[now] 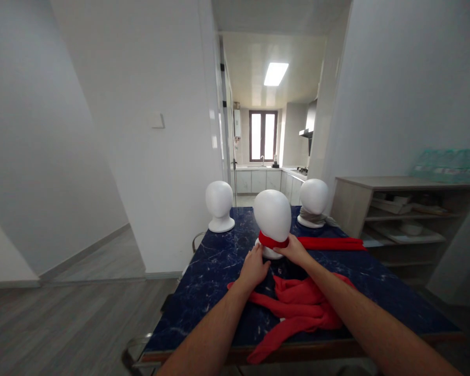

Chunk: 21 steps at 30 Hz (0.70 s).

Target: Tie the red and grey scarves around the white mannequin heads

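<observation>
Head camera view, looking forward and down over a dark blue marbled table [203, 282] in a white-walled room, with a kitchen showing through a doorway beyond.

Three white foam heads are standing on the table. The nearest, the middle head [273, 215], is sitting toward the centre of the table, directly in front of the person. A red scarf [273, 241] is lying wrapped around its neck. The left hand [254, 266] is reaching in at the front of the neck, fingers curled near the scarf; whether its grip is actually closing on the cloth cannot be told. The right hand [296, 249] is pressing against the right side of the neck, its fingers closing on the scarf there.

From the neck, one red tail [331, 243] is trailing off toward the right edge of the table. More red cloth [297, 308] is lying bunched between the forearms, spilling over the near edge.

Judging by this, the first wrap is sitting in place, while the loose ends are not yet tied or tidied.

Toward the far left corner, the left head [219, 204] is standing bare. Toward the far right, the right head [314, 201] is wearing a grey scarf [311, 215]. A wooden shelf [395, 209] is standing beside the table's right edge.
</observation>
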Tool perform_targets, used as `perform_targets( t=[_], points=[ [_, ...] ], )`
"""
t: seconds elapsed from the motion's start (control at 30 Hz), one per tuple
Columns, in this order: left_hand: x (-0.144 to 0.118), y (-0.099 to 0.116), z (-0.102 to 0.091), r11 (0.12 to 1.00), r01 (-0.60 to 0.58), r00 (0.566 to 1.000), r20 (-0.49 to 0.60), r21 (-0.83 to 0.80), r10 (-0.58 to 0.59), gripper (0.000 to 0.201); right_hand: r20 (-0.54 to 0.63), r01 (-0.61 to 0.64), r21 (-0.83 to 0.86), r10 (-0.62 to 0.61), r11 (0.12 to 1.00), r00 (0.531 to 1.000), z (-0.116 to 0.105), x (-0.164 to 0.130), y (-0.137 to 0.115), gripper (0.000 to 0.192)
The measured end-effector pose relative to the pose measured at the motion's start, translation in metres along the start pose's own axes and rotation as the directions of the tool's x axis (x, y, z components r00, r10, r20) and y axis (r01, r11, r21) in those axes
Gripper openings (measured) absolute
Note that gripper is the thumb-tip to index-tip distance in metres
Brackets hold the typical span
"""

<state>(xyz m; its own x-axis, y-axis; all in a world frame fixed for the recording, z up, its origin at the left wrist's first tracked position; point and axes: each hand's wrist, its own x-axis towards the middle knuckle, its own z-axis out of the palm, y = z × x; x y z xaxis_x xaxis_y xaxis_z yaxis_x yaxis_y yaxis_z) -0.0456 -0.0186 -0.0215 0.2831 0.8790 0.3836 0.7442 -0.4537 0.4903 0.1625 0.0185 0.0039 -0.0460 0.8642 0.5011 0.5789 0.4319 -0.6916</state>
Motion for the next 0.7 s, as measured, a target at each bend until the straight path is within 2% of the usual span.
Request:
perform_targets(
  t=[0.1, 0.23, 0.37, 0.5, 0.57, 0.7],
  points=[
    [0.001, 0.0, 0.0, 1.0, -0.011, 1.0, -0.009, -0.024, 0.011, 0.078, -0.024, -0.007, -0.15, 0.003, 0.989, 1.0, -0.015, -0.007, 0.011, 0.042],
    [0.002, 0.001, -0.004, 0.999, 0.016, 1.0, 0.001, -0.04, -0.016, 0.077, -0.029, -0.028, -0.206, 0.023, 0.978, 0.999, -0.022, -0.01, 0.016, 0.033],
    [0.001, 0.0, -0.006, 0.999, 0.018, 1.0, 0.013, -0.029, -0.017, 0.077, -0.023, -0.041, -0.216, 0.037, 0.976, 0.999, -0.027, -0.008, 0.009, 0.012],
    [0.001, -0.001, -0.006, 0.999, 0.047, 0.998, 0.051, -0.008, -0.047, 0.078, 0.052, 0.018, -0.14, -0.011, 0.99, 0.999, -0.047, -0.012, -0.001, 0.001],
    [0.001, -0.001, -0.006, 0.999, 0.054, 0.997, 0.063, 0.005, -0.055, 0.078, 0.105, 0.024, -0.055, -0.018, 0.998, 0.994, -0.063, -0.019, -0.002, 0.012],
    [-0.001, -0.001, -0.007, 0.997, 0.068, 0.994, 0.079, 0.031, -0.07, 0.077, 0.195, -0.108, 0.193, 0.07, 0.975, 0.978, -0.101, -0.046, 0.001, 0.037]
  ],
)
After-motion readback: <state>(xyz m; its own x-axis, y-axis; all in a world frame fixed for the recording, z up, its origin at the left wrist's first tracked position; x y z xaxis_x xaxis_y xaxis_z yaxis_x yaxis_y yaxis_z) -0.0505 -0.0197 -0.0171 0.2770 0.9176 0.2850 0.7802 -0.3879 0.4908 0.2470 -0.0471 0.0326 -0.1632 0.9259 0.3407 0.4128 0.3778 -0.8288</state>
